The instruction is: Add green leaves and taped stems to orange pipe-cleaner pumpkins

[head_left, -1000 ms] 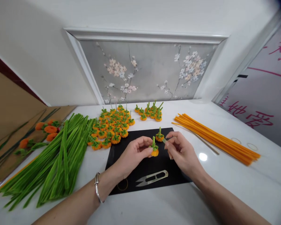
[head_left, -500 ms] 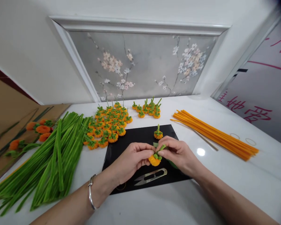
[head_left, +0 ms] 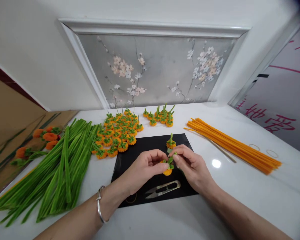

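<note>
Between my hands is a small orange pipe-cleaner pumpkin [head_left: 167, 172] with green leaves and a green stem on top. My left hand [head_left: 150, 166] is closed round its left side, thumb at the leaves. My right hand [head_left: 190, 165] pinches the tip of the green stem between thumb and forefinger. Below lies a black mat [head_left: 130, 166], partly covered by my hands. Thread snips [head_left: 163, 189] rest on it in front of the pumpkin. A second pumpkin with an upright stem [head_left: 171, 143] stands just behind my fingers.
Green pipe cleaners [head_left: 65, 166] lie heaped at left, beside orange flowers [head_left: 50, 137]. Many finished pumpkins [head_left: 117, 133] cluster behind the mat, with a smaller group [head_left: 162, 116] to their right. Orange pipe cleaners [head_left: 235, 143] lie at right. A framed floral panel [head_left: 157, 66] stands at the back.
My right fingers have moved from the base of the leaves to the stem's tip. My left thumb has shifted onto the leaves. The whole view has shifted slightly.
</note>
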`<state>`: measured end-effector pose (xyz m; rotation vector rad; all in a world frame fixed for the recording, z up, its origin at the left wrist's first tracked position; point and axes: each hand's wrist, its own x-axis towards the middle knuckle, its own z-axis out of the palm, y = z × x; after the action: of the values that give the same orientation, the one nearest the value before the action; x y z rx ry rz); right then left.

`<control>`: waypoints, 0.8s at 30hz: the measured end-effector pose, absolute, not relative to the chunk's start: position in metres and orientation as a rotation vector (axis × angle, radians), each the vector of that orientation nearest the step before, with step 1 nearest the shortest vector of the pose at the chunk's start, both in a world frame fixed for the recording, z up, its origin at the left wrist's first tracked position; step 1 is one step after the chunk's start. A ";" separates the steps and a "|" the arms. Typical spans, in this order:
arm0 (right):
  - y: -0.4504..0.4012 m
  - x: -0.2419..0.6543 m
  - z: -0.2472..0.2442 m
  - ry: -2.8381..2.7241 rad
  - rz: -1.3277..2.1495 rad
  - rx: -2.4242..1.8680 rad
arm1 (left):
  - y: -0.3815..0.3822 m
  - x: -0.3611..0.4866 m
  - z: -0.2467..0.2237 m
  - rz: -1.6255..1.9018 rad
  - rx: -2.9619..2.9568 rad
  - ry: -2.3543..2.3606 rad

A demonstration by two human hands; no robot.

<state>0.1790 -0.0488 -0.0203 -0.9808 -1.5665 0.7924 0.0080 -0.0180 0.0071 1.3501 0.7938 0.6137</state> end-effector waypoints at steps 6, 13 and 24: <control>-0.047 0.181 -0.022 -1.561 0.744 -0.967 | -0.017 0.008 0.007 0.676 1.398 0.737; -0.046 0.188 -0.023 -1.473 0.828 -1.058 | -0.013 0.006 0.007 0.684 1.435 0.802; -0.051 0.187 -0.016 -1.647 0.628 -1.225 | -0.013 0.008 0.002 0.696 1.617 0.809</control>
<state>0.1871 -0.0505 -0.0160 -1.2245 -1.6471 0.6284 0.0078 -0.0126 0.0019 1.6174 0.8092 0.6957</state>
